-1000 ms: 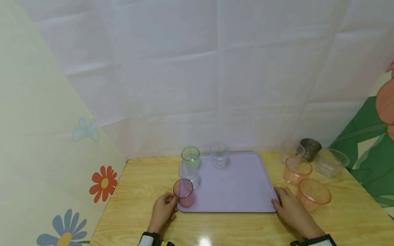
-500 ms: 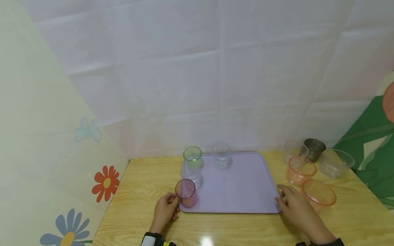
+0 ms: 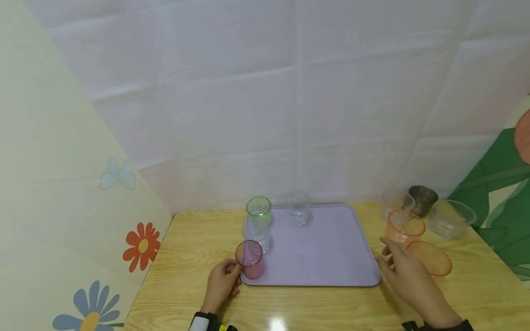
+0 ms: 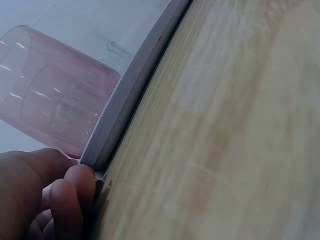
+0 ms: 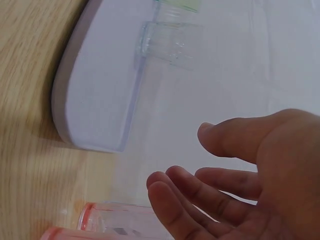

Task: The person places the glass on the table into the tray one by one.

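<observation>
A lilac tray lies flat on the wooden table. My left hand pinches its near left corner between thumb and curled fingers, as the left wrist view shows. Just inside that corner stands a pink tumbler. Behind it, along the tray's left side, are a clear glass and a green-rimmed glass. Another clear glass stands at the tray's back edge. My right hand hovers off the tray's right side, fingers loosely spread and holding nothing. It partly hides an orange bowl.
Right of the tray, a second orange bowl, a clear cup, a dark grey cup and a clear bowl stand close together. A white cloth backdrop hangs directly behind the table.
My right hand has let go of the tray's right edge and lifted away to the right, towards the nearer orange bowl. My left hand has kept its place at the tray's corner.
</observation>
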`<move>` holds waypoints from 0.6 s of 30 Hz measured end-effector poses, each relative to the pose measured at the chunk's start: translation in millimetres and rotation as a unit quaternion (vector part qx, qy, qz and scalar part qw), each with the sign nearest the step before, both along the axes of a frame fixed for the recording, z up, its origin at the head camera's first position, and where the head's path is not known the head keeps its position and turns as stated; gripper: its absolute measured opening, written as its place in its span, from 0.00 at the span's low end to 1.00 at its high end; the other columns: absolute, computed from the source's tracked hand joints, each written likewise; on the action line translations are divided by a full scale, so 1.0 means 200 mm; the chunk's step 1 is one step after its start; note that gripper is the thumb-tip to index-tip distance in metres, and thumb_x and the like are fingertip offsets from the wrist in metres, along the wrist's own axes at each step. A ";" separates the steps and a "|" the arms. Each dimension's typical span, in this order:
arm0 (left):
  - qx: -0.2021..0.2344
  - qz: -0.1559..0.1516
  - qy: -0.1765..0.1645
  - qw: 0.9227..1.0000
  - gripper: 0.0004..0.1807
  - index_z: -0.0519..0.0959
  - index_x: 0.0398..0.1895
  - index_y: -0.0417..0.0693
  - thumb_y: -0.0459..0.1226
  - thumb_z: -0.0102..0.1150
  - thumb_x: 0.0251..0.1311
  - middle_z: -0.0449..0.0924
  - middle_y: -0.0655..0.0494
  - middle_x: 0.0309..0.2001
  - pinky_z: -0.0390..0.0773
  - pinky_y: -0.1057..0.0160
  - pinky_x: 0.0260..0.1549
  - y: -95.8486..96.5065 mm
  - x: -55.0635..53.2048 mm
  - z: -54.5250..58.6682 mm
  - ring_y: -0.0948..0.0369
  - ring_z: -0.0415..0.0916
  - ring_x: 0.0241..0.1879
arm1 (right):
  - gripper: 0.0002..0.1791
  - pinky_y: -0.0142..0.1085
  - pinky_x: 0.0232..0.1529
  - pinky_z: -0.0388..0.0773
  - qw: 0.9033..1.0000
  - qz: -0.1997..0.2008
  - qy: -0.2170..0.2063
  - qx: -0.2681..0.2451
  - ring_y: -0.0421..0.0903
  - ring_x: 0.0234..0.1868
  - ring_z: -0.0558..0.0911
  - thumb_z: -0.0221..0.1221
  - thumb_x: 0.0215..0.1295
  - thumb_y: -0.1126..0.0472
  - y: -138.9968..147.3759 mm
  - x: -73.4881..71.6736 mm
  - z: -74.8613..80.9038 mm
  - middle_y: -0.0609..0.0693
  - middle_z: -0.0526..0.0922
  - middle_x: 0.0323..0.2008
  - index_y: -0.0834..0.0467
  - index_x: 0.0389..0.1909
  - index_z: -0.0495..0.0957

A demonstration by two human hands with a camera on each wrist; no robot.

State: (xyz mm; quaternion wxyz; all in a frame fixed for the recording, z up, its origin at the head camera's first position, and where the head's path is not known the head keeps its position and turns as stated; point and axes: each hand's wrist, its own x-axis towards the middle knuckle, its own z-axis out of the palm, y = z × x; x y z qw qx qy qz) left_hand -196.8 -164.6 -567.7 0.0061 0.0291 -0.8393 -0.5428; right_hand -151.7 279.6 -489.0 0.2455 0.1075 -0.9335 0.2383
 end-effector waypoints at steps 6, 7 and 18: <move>0.002 -0.005 0.008 1.000 0.08 0.79 0.37 0.42 0.39 0.60 0.62 0.77 0.52 0.16 0.76 0.63 0.04 0.00 0.00 0.00 0.64 0.71 0.06 | 0.26 0.49 0.26 0.78 1.000 0.005 0.017 0.001 0.55 0.30 0.79 0.66 0.51 0.68 0.01 -0.01 0.01 0.59 0.78 0.34 0.71 0.52 0.72; 0.002 -0.006 0.008 1.000 0.09 0.79 0.37 0.42 0.39 0.60 0.62 0.77 0.52 0.16 0.76 0.63 0.04 0.01 0.01 0.00 0.64 0.71 0.06 | 0.26 0.51 0.27 0.78 1.000 0.005 0.023 0.002 0.56 0.31 0.79 0.66 0.51 0.67 0.02 -0.01 0.01 0.60 0.78 0.34 0.71 0.51 0.72; -0.002 -0.001 -0.003 1.000 0.06 0.79 0.37 0.44 0.38 0.59 0.63 0.77 0.55 0.16 0.76 0.63 0.05 0.00 0.00 0.01 0.63 0.71 0.07 | 0.26 0.56 0.29 0.77 0.997 -0.002 0.078 -0.004 0.62 0.36 0.77 0.69 0.45 0.68 0.09 0.02 0.07 0.65 0.78 0.37 0.72 0.47 0.74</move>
